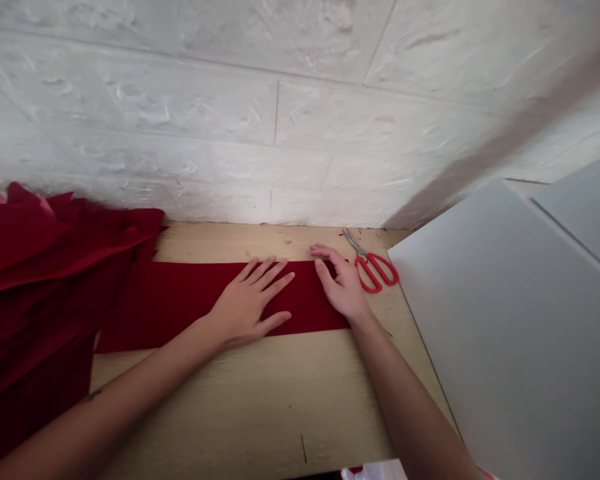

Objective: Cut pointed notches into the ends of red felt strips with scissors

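Observation:
A long dark red strip of fabric (175, 300) lies flat across the wooden table. My left hand (253, 300) rests palm down on its middle, fingers spread. At the strip's right end is my right hand (343, 283), turned on its side with the fingers curved and the thumb apart from them. Nothing shows in its grasp. Just right of that hand lies a pair of scissors (375, 270) with red handles, its blades pointing toward the wall.
A heap of red fabric (45, 293) covers the table's left side. Behind stands a white brick-patterned wall (230, 120). A large pale grey panel (510, 320) rises along the right edge of the wooden table (230, 407). Small red scraps lie near the scissors.

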`<act>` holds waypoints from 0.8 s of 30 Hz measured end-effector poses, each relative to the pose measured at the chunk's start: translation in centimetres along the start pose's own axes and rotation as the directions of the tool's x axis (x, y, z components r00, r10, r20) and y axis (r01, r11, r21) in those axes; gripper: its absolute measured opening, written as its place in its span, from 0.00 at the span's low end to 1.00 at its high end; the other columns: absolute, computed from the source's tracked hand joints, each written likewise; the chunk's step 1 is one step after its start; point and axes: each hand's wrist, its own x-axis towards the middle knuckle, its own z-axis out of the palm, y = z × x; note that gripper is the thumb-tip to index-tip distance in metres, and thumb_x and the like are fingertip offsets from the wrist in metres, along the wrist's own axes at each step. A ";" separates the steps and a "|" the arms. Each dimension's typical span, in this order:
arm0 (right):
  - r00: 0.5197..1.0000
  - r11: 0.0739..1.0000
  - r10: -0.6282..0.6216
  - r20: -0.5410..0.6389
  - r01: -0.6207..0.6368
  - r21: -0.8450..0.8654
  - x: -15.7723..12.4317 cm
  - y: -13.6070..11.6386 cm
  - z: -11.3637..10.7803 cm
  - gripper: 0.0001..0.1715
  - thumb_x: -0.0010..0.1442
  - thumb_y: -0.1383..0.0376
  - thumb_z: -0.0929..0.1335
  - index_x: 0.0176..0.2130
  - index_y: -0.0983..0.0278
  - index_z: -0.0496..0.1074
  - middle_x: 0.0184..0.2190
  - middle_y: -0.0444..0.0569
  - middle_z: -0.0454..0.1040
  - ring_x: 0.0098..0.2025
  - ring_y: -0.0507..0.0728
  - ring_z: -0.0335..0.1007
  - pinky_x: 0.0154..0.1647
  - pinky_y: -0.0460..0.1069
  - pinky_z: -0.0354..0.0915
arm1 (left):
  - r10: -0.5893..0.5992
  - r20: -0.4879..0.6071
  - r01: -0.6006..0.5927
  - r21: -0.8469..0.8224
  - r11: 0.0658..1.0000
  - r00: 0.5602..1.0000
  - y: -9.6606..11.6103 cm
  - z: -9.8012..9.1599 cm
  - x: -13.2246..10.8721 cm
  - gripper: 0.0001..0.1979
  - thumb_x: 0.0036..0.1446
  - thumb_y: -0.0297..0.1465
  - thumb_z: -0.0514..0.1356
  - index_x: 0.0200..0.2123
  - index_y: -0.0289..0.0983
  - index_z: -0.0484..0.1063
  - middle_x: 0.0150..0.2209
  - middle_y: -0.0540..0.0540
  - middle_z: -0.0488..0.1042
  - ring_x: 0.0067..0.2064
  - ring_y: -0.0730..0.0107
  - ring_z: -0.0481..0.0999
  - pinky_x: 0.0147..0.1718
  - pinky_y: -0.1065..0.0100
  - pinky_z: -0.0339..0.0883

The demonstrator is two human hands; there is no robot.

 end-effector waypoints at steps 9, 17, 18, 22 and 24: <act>0.999 1.000 -0.007 0.039 0.008 -0.030 0.3 -0.3 0.1 0.18 0.66 0.51 0.66 0.46 0.57 0.77 0.49 0.51 0.79 0.54 0.62 0.73 0.62 0.62 0.63 | -0.541 -0.133 0.555 0.115 0.824 0.831 -5.5 -1.5 -9.0 0.32 0.71 0.44 0.38 0.71 0.37 0.54 0.73 0.39 0.51 0.73 0.52 0.51 0.70 0.42 0.46; 0.996 0.995 0.081 -0.028 -0.079 0.061 0.3 0.1 0.1 0.22 0.64 0.47 0.67 0.46 0.59 0.76 0.50 0.52 0.79 0.54 0.62 0.74 0.63 0.63 0.62 | -0.652 -0.113 0.647 -0.086 0.758 0.749 -8.1 -1.9 -11.6 0.32 0.70 0.46 0.40 0.72 0.40 0.49 0.74 0.42 0.47 0.74 0.52 0.45 0.69 0.43 0.50; 0.993 0.990 0.103 -0.061 -0.096 0.103 0.3 0.1 0.1 0.23 0.63 0.45 0.67 0.45 0.59 0.76 0.50 0.52 0.79 0.54 0.62 0.73 0.63 0.63 0.61 | -0.645 -0.118 0.640 -0.079 0.764 0.755 -8.1 -1.8 -11.6 0.33 0.70 0.47 0.41 0.72 0.39 0.49 0.74 0.41 0.46 0.74 0.51 0.44 0.69 0.43 0.49; 0.975 0.982 0.125 -0.183 -0.095 0.165 0.3 0.5 0.2 0.22 0.66 0.45 0.65 0.44 0.59 0.74 0.51 0.52 0.78 0.58 0.61 0.71 0.67 0.63 0.58 | -0.610 -0.131 0.609 -0.056 0.791 0.781 -8.2 -1.4 -11.6 0.36 0.69 0.49 0.42 0.72 0.33 0.48 0.74 0.35 0.43 0.75 0.50 0.41 0.70 0.44 0.46; 0.966 0.985 0.118 -0.228 -0.085 0.149 0.4 0.7 0.3 0.21 0.67 0.46 0.64 0.44 0.59 0.73 0.54 0.53 0.76 0.60 0.61 0.70 0.67 0.63 0.57 | -0.616 -0.124 0.616 -0.047 0.787 0.778 -8.4 -1.3 -11.6 0.36 0.69 0.48 0.42 0.72 0.34 0.47 0.74 0.35 0.42 0.75 0.50 0.40 0.70 0.45 0.46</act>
